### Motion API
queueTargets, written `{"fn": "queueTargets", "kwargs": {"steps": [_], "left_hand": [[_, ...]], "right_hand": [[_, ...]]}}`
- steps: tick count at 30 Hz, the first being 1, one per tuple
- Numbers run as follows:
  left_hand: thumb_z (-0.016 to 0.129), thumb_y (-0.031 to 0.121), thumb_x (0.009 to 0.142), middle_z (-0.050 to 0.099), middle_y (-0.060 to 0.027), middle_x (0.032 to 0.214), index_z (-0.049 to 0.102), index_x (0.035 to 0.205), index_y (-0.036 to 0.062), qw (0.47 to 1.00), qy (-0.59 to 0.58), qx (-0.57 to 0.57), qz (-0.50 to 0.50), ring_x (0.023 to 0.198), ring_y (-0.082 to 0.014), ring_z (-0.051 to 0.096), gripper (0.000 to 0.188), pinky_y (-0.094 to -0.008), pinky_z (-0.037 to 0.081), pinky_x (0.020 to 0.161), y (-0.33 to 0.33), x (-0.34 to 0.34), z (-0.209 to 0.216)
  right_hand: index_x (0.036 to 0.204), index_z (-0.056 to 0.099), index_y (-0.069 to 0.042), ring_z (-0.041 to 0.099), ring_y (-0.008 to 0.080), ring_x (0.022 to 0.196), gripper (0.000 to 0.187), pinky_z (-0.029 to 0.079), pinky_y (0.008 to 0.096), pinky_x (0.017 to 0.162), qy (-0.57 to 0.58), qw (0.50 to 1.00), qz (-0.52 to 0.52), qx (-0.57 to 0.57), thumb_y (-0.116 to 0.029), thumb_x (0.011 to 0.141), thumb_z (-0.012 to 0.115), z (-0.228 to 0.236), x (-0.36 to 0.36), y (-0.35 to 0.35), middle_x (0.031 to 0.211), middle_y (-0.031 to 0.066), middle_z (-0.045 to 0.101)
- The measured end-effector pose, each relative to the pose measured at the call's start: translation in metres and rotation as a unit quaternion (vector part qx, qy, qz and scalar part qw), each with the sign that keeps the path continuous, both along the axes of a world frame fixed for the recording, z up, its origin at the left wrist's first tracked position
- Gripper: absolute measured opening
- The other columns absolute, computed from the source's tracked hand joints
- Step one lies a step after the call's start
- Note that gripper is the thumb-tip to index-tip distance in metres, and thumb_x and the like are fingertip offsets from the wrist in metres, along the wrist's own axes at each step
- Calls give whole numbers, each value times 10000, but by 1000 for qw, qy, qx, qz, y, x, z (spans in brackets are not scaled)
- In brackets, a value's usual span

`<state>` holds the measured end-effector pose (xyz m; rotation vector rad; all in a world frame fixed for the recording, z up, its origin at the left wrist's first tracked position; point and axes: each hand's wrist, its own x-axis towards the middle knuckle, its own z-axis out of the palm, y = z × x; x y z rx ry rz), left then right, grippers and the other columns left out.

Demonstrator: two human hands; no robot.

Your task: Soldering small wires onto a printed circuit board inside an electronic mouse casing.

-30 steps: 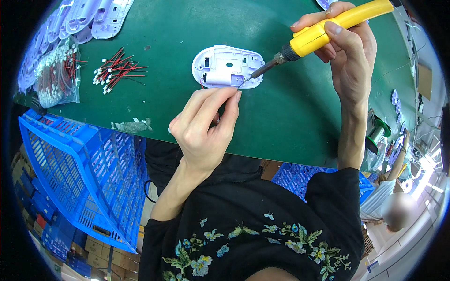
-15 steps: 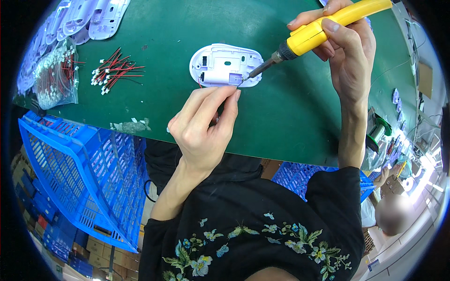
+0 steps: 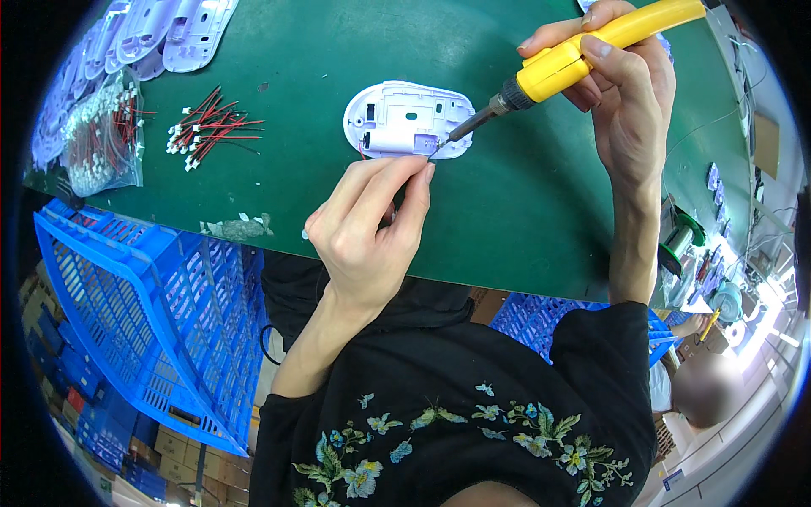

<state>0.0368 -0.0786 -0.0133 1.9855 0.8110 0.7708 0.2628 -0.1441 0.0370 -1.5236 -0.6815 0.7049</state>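
Note:
My right hand (image 3: 625,89) is wrapped round a yellow soldering iron (image 3: 553,72), its tip slanting down to the lower right part of a white oval plastic housing (image 3: 397,101). The housing lies flat on the green table, inner side up, with ribs, slots and a rounded battery bay. My left hand (image 3: 372,220) rests at the housing's near edge. Its thumb and forefinger pinch a thin dark wire (image 3: 432,155) whose end meets the iron's tip. A bit of red wire (image 3: 362,149) shows at the housing's lower left.
Left of the housing lies a loose pile of red and black wires with white connectors (image 3: 207,128). Beyond it are a clear bag of similar wires (image 3: 103,139) and stacked white housings (image 3: 196,38). A blue crate (image 3: 152,313) stands below; a solder spool (image 3: 680,241) sits at right.
Both my hands, the iron and the wire hold nearly the same place. The housing and the things at left appear shifted very slightly right. Far right, another person's arm has moved.

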Motion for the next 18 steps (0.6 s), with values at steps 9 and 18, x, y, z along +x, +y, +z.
{"fn": "queueTargets", "kwargs": {"steps": [9, 18], "left_hand": [[825, -49, 782, 714, -69, 833, 760, 927, 5, 1000, -3, -2, 0, 561, -125, 617, 167, -249, 442, 455, 0, 1, 0], [821, -46, 794, 712, -77, 844, 761, 938, 10, 1000, 4, -7, -4, 566, -128, 610, 165, -259, 446, 461, -3, -2, -1]], "right_hand": [[1158, 481, -64, 624, 138, 628, 336, 414, 185, 512, 0, 999, -16, 30, -193, 887, 631, 8, 7, 1, 937, 254, 732], [1328, 435, -12, 701, 214, 817, 505, 516, 242, 654, -103, 988, -108, 42, -241, 924, 632, 26, 8, -4, 1008, 262, 712]]}}
